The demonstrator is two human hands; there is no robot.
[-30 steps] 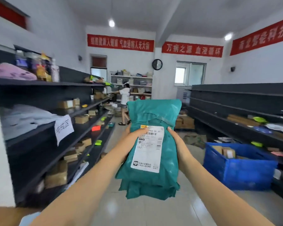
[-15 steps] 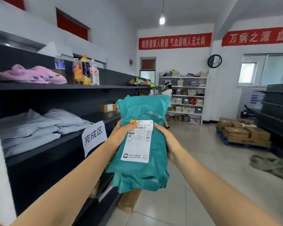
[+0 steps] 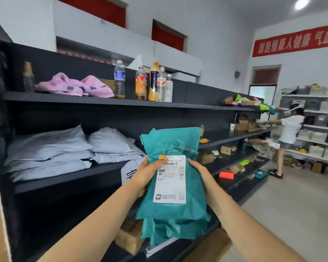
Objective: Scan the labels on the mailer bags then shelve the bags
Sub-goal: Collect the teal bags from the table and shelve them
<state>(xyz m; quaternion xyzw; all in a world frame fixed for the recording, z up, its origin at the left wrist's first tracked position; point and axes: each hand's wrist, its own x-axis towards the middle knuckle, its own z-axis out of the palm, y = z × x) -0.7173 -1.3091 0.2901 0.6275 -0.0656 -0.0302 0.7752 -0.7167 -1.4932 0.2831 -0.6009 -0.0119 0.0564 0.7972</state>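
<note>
Head view, teal mailer bags (image 3: pixel 171 143) clasped at nine o'clock by left hand (image 3: pixel 145 173), three o'clock by right hand (image 3: pixel 200 173), fingers curled round edges

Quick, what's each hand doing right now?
Left hand: holding the teal mailer bags.
Right hand: holding the same bags.

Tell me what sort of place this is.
Probably a parcel storeroom or small warehouse. Long dark shelves carry stacked grey mailer bags and small cardboard boxes, and the left hand and right hand hold a teal mailer bag bearing a printed shipping label.
</note>
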